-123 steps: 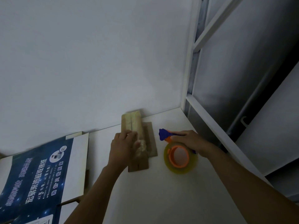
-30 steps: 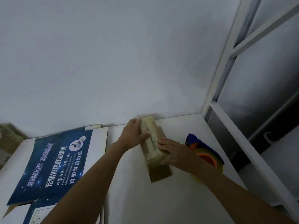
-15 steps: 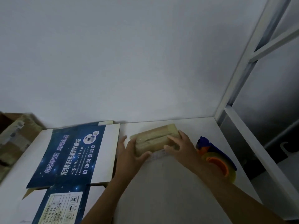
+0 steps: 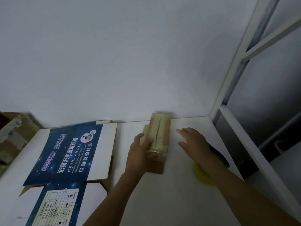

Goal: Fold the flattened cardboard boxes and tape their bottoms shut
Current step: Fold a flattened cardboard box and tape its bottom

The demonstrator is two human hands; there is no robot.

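Note:
A small brown cardboard box (image 4: 160,136) with shiny tape along its seam stands on the white table (image 4: 162,201) against the back wall. My left hand (image 4: 140,152) holds its near left corner, thumb across the taped end. My right hand (image 4: 193,142) hovers to the right of the box with fingers spread, touching nothing. A tape dispenser (image 4: 202,174) with a yellow roll and blue handle lies under my right forearm, mostly hidden. A large flattened blue and white printed box (image 4: 68,154) lies at the left of the table.
A taped brown carton (image 4: 13,136) sits at the far left edge. A white metal frame (image 4: 231,75) rises at the right, with a dark gap beyond the table's right edge. The white wall (image 4: 114,62) closes the back.
The small box was turned from lying crosswise to pointing at the wall and now stands against it. My right hand has let go of it and moved off to the right.

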